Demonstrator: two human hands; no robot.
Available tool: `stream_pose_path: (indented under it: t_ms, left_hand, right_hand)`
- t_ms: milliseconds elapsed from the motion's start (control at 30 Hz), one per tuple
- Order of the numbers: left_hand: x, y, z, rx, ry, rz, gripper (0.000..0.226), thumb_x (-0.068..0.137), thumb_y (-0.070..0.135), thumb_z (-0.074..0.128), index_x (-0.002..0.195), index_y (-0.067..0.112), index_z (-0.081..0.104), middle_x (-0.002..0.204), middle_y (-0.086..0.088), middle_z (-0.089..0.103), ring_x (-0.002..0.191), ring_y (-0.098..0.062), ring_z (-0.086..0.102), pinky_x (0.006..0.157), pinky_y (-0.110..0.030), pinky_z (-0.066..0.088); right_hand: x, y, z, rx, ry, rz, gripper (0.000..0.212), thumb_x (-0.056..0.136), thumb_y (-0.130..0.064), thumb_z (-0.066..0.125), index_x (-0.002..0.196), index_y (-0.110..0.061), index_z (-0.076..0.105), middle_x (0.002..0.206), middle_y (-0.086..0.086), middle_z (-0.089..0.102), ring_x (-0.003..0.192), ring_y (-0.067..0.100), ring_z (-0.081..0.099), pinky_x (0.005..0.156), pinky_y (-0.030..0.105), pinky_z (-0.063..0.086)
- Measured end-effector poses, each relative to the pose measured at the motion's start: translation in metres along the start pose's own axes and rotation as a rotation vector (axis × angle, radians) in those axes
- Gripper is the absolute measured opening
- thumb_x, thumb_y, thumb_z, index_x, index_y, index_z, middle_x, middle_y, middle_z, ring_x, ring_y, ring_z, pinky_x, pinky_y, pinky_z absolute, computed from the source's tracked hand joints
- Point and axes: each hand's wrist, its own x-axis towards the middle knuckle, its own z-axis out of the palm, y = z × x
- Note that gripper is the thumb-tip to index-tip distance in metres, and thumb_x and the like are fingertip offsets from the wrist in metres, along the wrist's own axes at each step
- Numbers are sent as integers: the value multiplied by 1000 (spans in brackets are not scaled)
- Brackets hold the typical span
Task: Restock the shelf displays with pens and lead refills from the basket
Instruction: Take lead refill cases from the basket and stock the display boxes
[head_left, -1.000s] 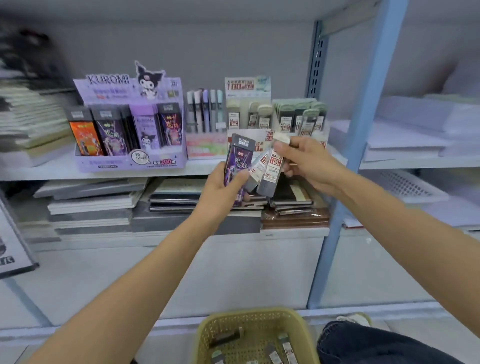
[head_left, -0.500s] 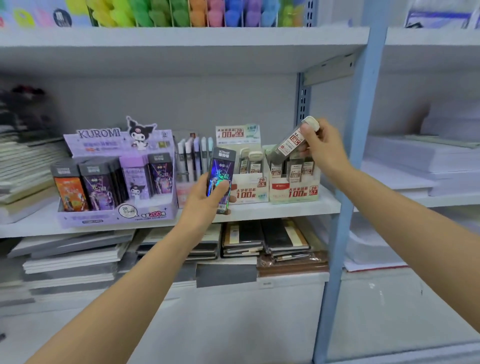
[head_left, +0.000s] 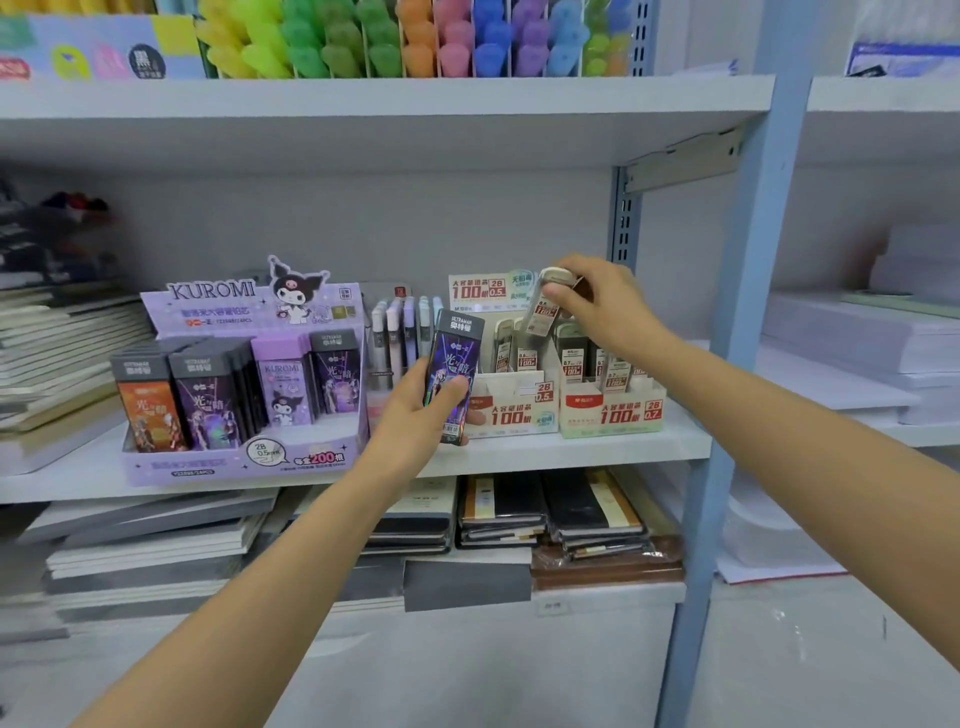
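L hand grips a dark Ultraman refill box from below, thumb across its front and fingers wrapped round the back. The box stands nearly upright w/ its grey cap end up, held out over the front edge of the middle shelf, just in front of the pens and the left side of the 0.5 display.

R hand pinches a slim lead tube by its pale cap, btwn thumb and fingertips. The tube hangs tilted, lower end over the rear rows of the 0.5 display, near where it meets the 0.7 display (can't tell if it touches the tubes under it). Both displays sit side by side, touching, toward the shelf's right end, each w/ tubes standing in rows.

Left of the pens, the purple Kuromi display sits at the front edge, packed w/ refill boxes. Stacked notebooks fill the shelf's left end.

Upper shelf carries coloured highlighters. The shelf below holds dark notebook stacks. A blue post bounds the bay on the right, w/ white paper stacks beyond.
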Motion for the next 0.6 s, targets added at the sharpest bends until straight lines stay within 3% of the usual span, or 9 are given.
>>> stream_pose_path:
  t_ms: [100, 267, 400, 500, 600]
  left_hand:
    - [2, 3, -4, 25, -27, 19, 12, 100, 26, 51, 109, 34, 54, 104, 4, 71, 79, -10, 72, 59, -21, 55]
    - [0, 3, -9, 41, -42, 51, 11, 100, 26, 52, 109, 31, 56, 98, 6, 73, 79, -13, 72, 66, -26, 59]
    - [-1, 5, -8, 31, -41, 54, 16, 100, 25, 51, 115, 24, 56, 102, 6, 72, 78, -14, 71, 68, -27, 57]
    - [-2, 7, -7, 35, -41, 40, 17, 100, 27, 51, 116, 24, 55, 105, 4, 72, 82, -11, 71, 72, -28, 57]
    - [-2, 8, -6, 20, -37, 24, 17, 100, 26, 51, 116, 27, 54, 105, 2, 72, 82, -11, 72, 73, -30, 57]
  right_hand:
    - [6, 0, 4, -81, -100, -6, 18, 96, -28, 57, 103, -15, 68, 88, -6, 56, 78, 10, 51, 72, 31, 44]
    - [11, 3, 3, -50, -147, -13, 20, 94, -28, 60, 109, -19, 69, 98, -5, 62, 89, 16, 58, 79, 31, 47]
    - [11, 5, 2, 4, -147, -6, 29, 93, -26, 61, 121, -18, 66, 106, -7, 65, 88, 8, 59, 77, 23, 48]
    - [12, 5, -1, 69, -163, 28, 37, 93, -24, 61, 130, -19, 60, 103, -15, 62, 81, -4, 58, 63, 11, 46]
    - [13, 5, -5, 105, -127, 27, 30, 93, -23, 62, 122, -19, 65, 95, -16, 65, 80, -9, 61, 60, 6, 48]
